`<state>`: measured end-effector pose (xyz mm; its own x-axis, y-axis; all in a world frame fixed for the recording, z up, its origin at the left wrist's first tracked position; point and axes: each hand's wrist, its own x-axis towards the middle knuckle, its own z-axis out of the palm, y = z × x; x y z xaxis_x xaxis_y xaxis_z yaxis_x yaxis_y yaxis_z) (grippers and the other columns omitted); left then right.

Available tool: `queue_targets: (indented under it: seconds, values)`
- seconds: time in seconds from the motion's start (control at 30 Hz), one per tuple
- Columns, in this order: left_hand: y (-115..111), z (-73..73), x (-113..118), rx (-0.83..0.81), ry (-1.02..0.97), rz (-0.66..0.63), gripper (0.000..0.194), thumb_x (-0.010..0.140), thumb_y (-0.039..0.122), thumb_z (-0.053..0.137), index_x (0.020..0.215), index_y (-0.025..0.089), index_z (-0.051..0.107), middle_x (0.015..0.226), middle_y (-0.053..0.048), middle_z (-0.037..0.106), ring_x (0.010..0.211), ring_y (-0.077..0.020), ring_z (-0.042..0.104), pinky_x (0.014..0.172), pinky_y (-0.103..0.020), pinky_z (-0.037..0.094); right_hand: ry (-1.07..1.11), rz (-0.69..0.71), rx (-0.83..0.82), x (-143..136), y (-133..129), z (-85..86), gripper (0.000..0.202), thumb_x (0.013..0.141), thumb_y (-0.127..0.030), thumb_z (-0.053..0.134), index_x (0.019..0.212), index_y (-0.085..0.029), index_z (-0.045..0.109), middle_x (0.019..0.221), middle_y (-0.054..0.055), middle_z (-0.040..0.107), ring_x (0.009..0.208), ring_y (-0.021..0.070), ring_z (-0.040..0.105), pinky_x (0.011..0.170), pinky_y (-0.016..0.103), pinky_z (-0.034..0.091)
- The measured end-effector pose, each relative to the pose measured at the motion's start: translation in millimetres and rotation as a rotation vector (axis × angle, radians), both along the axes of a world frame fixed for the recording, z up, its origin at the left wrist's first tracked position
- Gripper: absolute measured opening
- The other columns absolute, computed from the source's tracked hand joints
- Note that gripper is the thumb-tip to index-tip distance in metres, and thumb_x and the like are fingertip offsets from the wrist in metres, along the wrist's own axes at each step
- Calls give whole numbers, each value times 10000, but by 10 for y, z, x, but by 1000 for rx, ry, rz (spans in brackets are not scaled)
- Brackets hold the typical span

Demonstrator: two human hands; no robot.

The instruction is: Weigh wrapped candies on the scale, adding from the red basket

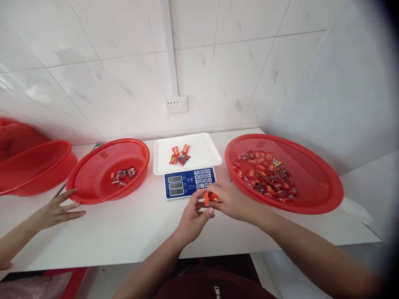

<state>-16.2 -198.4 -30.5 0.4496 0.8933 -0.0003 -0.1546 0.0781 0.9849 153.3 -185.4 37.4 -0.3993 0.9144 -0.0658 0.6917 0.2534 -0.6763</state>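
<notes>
My left hand (193, 218) and my right hand (232, 202) meet just in front of the scale, both pinching a small red candy packet (209, 198). The blue-faced digital scale (188, 182) carries a white tray (202, 155) with several red packets (180, 155) on it. To the right stands a large red mesh basket (311, 195) holding a heap of red and dark wrapped candies (264, 172). On the left, a smaller red mesh basket (93, 182) holds a few packets (123, 174).
Another person's hand (54, 211) lies flat on the white table (124, 232) beside the left basket. Stacked red basins (34, 166) sit at the far left. A wall socket (176, 104) is on the tiled wall behind.
</notes>
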Motion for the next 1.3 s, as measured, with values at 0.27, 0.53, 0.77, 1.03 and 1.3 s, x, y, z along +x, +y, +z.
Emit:
queue_targets:
  seconds: [0.27,0.53,0.77,1.03,1.3]
  values:
    - [246,66,-106,165,176,160,324,878,411,482,1105,201,579,1055,-87,571,855,-177,579,674,-324,550,462,-245,-138,-149,-70,-425,200,771,-427,614,798,-250,524,730,-22,603,663,180,551,612,313,421]
    - [1197,430,-533,445,735,551,357,808,327,587,1143,208,557,918,-23,606,724,-121,552,691,-273,487,554,-359,-361,2,-285,-671,193,742,-448,624,814,-294,533,613,-52,572,549,158,485,486,282,374]
    - [961,468,-490,483,716,475,272,835,295,549,1086,201,597,1078,-57,615,809,-139,590,725,-291,512,663,-422,-362,21,-314,-686,128,720,-410,636,802,-333,575,645,-39,588,589,191,544,578,365,487]
    - [46,44,-155,411,492,4,361,831,327,591,1191,309,574,1125,-58,605,869,-167,608,747,-344,569,799,-423,-287,-151,-275,-680,203,703,-363,661,863,-488,644,975,-30,692,931,286,632,866,490,503]
    - [-35,-17,-189,374,520,107,205,829,300,576,1002,236,665,926,-48,678,832,-186,637,727,-342,558,684,-494,-321,-219,-354,-714,116,699,-488,650,668,-387,603,565,-5,572,566,245,552,587,435,488]
